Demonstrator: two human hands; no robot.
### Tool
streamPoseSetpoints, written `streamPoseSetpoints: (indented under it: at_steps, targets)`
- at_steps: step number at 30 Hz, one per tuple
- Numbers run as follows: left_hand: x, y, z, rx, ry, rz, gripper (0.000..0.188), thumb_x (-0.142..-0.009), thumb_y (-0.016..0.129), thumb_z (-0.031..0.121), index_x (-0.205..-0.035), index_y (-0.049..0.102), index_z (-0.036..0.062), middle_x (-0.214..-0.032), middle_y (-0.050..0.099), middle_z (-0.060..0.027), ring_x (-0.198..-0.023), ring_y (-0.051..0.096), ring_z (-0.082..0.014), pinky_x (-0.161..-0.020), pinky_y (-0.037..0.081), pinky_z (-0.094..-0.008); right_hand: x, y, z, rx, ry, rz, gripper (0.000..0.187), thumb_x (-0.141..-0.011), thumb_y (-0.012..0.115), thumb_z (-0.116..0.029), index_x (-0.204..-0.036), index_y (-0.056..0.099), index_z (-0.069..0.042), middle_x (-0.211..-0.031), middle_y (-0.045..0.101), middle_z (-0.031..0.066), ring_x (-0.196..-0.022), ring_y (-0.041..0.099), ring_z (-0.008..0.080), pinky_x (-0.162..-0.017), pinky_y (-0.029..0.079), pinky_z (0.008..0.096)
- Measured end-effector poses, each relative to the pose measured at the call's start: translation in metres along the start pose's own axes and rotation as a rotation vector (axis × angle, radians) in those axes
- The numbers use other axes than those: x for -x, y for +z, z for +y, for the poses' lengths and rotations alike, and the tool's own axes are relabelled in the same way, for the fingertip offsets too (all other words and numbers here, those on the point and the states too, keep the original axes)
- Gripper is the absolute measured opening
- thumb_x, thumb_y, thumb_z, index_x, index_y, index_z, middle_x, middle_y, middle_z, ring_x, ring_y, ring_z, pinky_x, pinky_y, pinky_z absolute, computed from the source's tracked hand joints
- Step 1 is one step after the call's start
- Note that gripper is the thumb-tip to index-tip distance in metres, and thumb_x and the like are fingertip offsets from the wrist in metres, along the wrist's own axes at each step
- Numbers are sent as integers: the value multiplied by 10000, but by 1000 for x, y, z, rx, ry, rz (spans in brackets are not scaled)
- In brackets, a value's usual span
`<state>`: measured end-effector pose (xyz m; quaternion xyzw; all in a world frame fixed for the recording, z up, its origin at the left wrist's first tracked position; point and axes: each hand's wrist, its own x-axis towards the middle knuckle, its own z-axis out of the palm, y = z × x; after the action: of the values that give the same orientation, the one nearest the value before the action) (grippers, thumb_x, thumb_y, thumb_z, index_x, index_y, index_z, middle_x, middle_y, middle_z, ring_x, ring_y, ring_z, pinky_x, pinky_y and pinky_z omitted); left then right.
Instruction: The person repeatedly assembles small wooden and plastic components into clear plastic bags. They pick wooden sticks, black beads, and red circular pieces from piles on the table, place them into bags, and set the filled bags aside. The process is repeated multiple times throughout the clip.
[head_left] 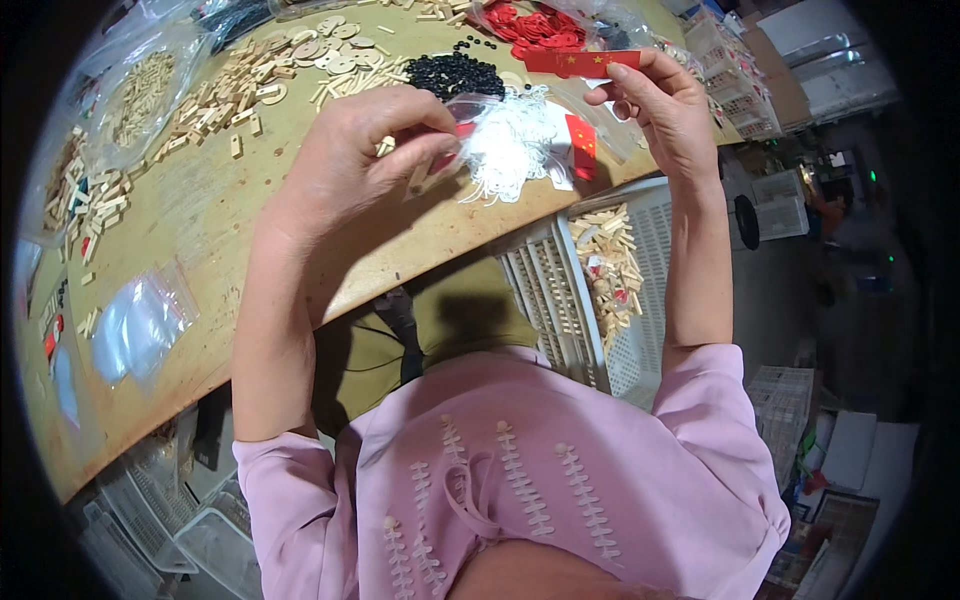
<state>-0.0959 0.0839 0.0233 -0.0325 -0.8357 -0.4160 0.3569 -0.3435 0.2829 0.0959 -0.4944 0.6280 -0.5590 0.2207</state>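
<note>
My right hand (665, 105), raised at the right over the table edge, pinches a red strip (580, 64) printed with yellow stars between thumb and fingers. My left hand (365, 155) is closed over the middle of the table. At its fingertips shows a small clear plastic bag (472, 103), with something red and pale wooden bits around it, partly hidden by the fingers. Between the hands lies a heap of white string (515, 145). More red star-printed strips (581, 147) lie at its right side. Behind the string sits a pile of small black beads or wheels (455, 75).
Wooden blocks (215, 105), round wooden discs (335, 42) and red discs (540, 28) cover the table's far side. Clear zip bags (145, 325) lie at left. A white plastic crate (640, 290) of wooden pieces stands below the table edge at right.
</note>
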Motion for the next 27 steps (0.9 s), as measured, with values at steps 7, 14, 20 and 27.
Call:
streamPoseSetpoints:
  at_steps: [7, 14, 20, 27]
  targets:
    - [-2, 0, 8, -43, 60, -40, 104, -832, 767, 69, -886, 695, 17, -814, 689, -118, -747, 664, -279, -685, 535, -357, -12, 31, -7, -4, -53, -114, 147, -1005, 679, -141, -1119, 675, -48, -952, 762, 94, -800, 762, 150, -579, 516, 199]
    - [-2, -2, 1, -66, 108, -39, 87, -856, 748, 84, -911, 714, 26, -827, 701, -119, -753, 679, -281, -681, 542, -360, -15, 47, 1, 102, 75, -206, 138, -994, 680, -143, -1085, 666, -42, -910, 765, 72, -763, 756, 128, -569, 535, 206]
    - [-1, 1, -4, -42, 95, -54, 111, -850, 750, 87, -931, 713, 22, -817, 693, -121, -750, 675, -279, -678, 542, -356, -17, 47, 8, 108, 65, -206, 124, -991, 673, -130, -1077, 680, -40, -876, 754, 45, -727, 727, 80, -578, 520, 194]
    - [0, 3, -1, -11, 49, -29, 119, -838, 751, 74, -929, 704, 12, -799, 682, -129, -736, 667, -278, -662, 533, -353, -24, 49, 4, 74, 128, -337, 90, -987, 666, -115, -1035, 702, -48, -830, 719, -10, -664, 669, 52, -588, 501, 200]
